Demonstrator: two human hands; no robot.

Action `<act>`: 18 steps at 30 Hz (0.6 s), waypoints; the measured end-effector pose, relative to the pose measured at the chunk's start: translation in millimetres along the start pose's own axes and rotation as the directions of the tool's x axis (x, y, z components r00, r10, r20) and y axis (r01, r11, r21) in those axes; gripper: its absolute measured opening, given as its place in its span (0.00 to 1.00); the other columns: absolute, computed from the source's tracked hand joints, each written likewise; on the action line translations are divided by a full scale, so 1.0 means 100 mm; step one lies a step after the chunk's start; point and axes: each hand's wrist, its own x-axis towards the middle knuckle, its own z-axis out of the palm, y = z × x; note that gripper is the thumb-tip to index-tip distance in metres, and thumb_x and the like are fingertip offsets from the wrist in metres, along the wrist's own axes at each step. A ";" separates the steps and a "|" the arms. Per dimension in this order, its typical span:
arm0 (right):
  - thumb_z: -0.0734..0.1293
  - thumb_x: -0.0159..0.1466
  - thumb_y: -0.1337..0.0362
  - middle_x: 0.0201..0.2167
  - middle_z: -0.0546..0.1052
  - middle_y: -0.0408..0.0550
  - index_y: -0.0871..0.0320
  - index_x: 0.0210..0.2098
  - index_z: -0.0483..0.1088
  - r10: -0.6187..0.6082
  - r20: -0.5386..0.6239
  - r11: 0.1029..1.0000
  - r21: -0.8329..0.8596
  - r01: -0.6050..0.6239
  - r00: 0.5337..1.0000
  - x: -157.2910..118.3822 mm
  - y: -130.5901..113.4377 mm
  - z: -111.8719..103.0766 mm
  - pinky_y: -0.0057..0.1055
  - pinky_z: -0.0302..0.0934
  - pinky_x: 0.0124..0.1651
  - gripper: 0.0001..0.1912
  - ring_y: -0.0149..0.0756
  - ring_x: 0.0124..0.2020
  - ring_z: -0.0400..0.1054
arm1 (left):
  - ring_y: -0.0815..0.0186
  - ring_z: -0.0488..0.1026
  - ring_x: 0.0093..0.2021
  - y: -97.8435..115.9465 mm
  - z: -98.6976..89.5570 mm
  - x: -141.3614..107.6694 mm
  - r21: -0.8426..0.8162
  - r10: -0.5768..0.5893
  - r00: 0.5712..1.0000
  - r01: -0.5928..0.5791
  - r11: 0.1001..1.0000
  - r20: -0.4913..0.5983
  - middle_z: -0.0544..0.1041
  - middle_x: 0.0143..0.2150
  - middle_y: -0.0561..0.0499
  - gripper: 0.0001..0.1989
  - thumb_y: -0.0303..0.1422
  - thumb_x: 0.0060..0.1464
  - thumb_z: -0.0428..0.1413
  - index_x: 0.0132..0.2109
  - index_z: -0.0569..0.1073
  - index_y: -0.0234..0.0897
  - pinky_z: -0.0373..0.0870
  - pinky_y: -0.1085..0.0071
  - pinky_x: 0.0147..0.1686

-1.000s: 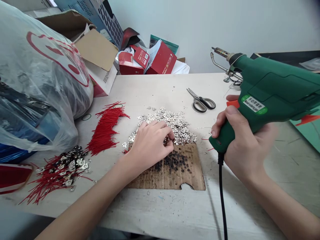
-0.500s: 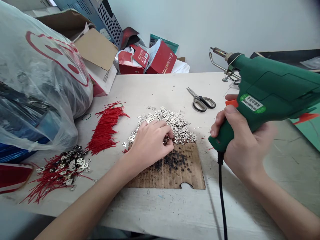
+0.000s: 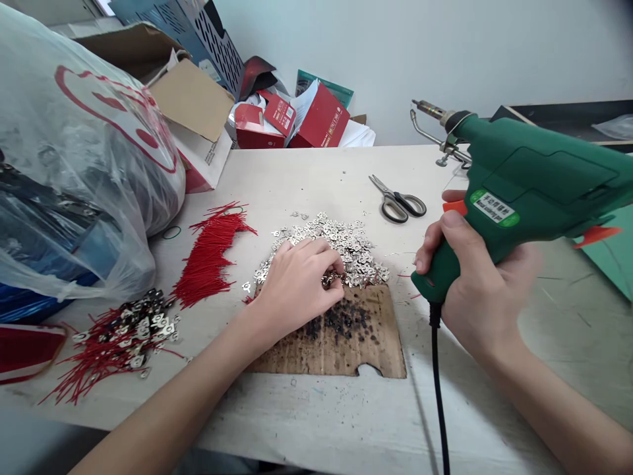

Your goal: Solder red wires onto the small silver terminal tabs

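My right hand [image 3: 475, 284] is wrapped round the handle of a green soldering gun [image 3: 534, 178], whose metal tip points to the upper left. Over the top edge of a scorched cardboard piece [image 3: 341, 349] rests my left hand [image 3: 304, 277], its fingers curled at the near side of a pile of small metal tabs [image 3: 359, 254]. What those fingers hold, if anything, is too hidden to make out. A bundle of red wires [image 3: 208, 257] lies left of the pile. Nearer me on the left are red wires joined to metal tabs [image 3: 123, 336].
Black-handled scissors [image 3: 398, 198] lie behind the pile. A large plastic bag [image 3: 89, 158] and an open carton [image 3: 192, 99] fill the left side. Red boxes [image 3: 321, 115] stand against the wall. The gun's black cord [image 3: 438, 389] hangs over the table front.
The soldering gun and my right hand have shifted slightly left, with the tip a little lower. My left hand stays at the pile, nearly unmoved.
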 end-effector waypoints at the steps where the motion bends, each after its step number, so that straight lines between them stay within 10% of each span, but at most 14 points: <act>1: 0.71 0.65 0.64 0.24 0.70 0.44 0.61 0.45 0.72 0.004 0.001 1.000 0.000 -0.004 1.000 0.00 0.00 0.00 0.33 0.53 0.20 0.11 0.32 0.18 0.61 | 0.63 0.72 0.42 0.00 0.00 0.00 0.003 0.002 1.000 -0.002 1.000 0.004 0.78 0.39 0.54 0.05 0.29 0.51 0.55 0.36 0.75 0.41 0.58 0.63 0.39; 18: 0.71 0.66 0.64 0.24 0.70 0.43 0.62 0.45 0.72 0.001 0.011 1.000 -0.010 -0.001 1.000 -0.02 0.01 0.00 0.33 0.54 0.20 0.10 0.32 0.17 0.61 | 0.62 0.71 0.41 0.01 0.02 0.01 0.017 0.023 1.000 -0.023 1.000 0.001 0.76 0.36 0.53 0.03 0.31 0.52 0.55 0.35 0.74 0.41 0.59 0.64 0.38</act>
